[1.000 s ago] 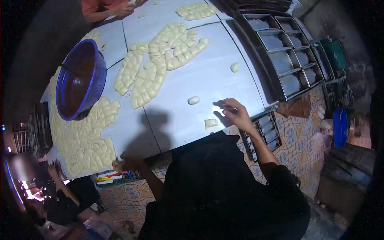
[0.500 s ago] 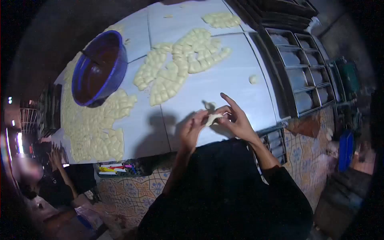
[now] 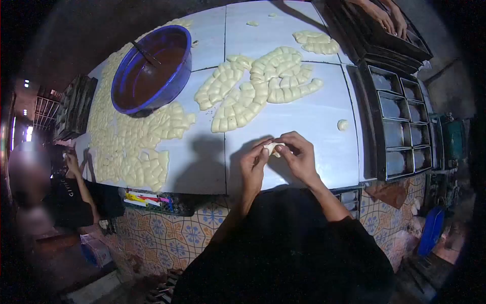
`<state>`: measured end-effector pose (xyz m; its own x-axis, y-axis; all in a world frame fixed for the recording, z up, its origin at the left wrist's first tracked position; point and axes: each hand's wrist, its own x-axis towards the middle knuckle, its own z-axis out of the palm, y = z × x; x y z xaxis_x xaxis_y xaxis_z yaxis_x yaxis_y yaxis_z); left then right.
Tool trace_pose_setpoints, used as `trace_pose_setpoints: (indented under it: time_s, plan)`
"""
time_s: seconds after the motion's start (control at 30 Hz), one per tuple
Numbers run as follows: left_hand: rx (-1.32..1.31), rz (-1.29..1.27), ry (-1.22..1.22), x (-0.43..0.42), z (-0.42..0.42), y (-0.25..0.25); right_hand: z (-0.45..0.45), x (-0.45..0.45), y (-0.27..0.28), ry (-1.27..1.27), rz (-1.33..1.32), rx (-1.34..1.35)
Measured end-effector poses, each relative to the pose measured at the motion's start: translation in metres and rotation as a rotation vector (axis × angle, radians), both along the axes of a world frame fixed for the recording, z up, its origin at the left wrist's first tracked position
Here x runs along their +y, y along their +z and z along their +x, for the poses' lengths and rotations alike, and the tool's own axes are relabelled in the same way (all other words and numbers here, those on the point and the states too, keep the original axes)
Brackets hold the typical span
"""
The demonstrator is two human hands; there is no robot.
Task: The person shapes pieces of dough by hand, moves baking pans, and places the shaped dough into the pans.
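Pale panels, split by dark seams, form the top of a wide table (image 3: 324,157), bright against a dim room with a patterned tile floor (image 3: 157,228). Near its close edge, right in front of the person, a small piece of dough (image 3: 274,148) is held up between both hands. The left hand (image 3: 252,164) pinches one side of it between thumb and fingers; the right hand (image 3: 302,159) pinches the other side, fingers curled, the two sets of fingertips close together. Whether the dough wraps anything is too small to tell. Handling it well probably calls for light, even pressure from both thumbs and small shifts along the rim, since soft dough is likely to thin or tear if one side is tugged harder. A low hold over the table should spare the piece if it slips. Off to the right lies a lone lump (image 3: 342,124); beyond the hands, a cluster of shaped pieces (image 3: 240,109) sits packed together. Many more pieces (image 3: 147,169) spread around a blue bowl (image 3: 186,63) of brown stuff (image 3: 159,76). Joined metal tins (image 3: 400,149) stand at the right, and another person's hands (image 3: 382,19) reach over dark trays (image 3: 385,46) behind them.
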<state>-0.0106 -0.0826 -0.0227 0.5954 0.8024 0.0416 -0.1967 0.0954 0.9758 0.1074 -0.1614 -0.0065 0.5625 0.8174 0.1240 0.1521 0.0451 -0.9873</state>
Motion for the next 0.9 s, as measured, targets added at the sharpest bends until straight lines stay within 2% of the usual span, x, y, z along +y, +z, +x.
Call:
trace_pose_setpoints:
  time_s: [0.13,0.23,0.3,0.37,0.43,0.5,0.57,0.63,0.7,0.73,0.83,0.9]
  plan:
    - [0.073,-0.106,0.142,-0.008,-0.002,-0.010,-0.001,-0.002,-0.007,-0.032,0.034,-0.025]
    - [0.116,-0.131,0.093,-0.010,0.000,0.002,0.002,0.002,0.013,-0.015,0.068,-0.138]
    - [-0.105,-0.397,-0.023,-0.015,-0.002,-0.009,-0.003,0.006,0.014,-0.003,0.137,-0.251]
    - [-0.350,-0.753,-0.197,-0.014,-0.001,0.004,-0.003,0.007,-0.015,0.224,0.175,-0.234]
    - [-0.306,-1.024,-0.200,-0.008,0.001,0.009,-0.002,0.009,-0.020,0.207,0.132,-0.519]
    - [-0.619,-1.211,-0.357,-0.004,-0.002,-0.005,-0.001,0.009,-0.014,0.183,0.115,-0.089]
    - [-0.673,-1.140,-0.422,-0.002,-0.002,-0.014,-0.001,0.009,-0.023,0.157,0.127,0.313]
    - [-0.625,-1.010,-0.362,0.000,0.005,-0.010,0.011,0.007,-0.024,0.063,-0.162,-0.190]
    - [-0.468,-0.820,-0.168,0.001,0.013,0.001,0.013,0.003,-0.011,0.024,-0.019,0.187]
    - [-0.394,-0.748,-0.127,0.008,0.014,0.005,0.021,0.001,-0.025,-0.020,0.022,0.189]
    - [-0.092,-0.457,-0.144,0.016,0.010,0.009,0.022,-0.003,-0.013,-0.019,0.040,0.236]
    - [0.013,-0.500,-0.157,0.001,0.010,0.010,0.010,0.004,-0.002,-0.075,-0.039,0.199]
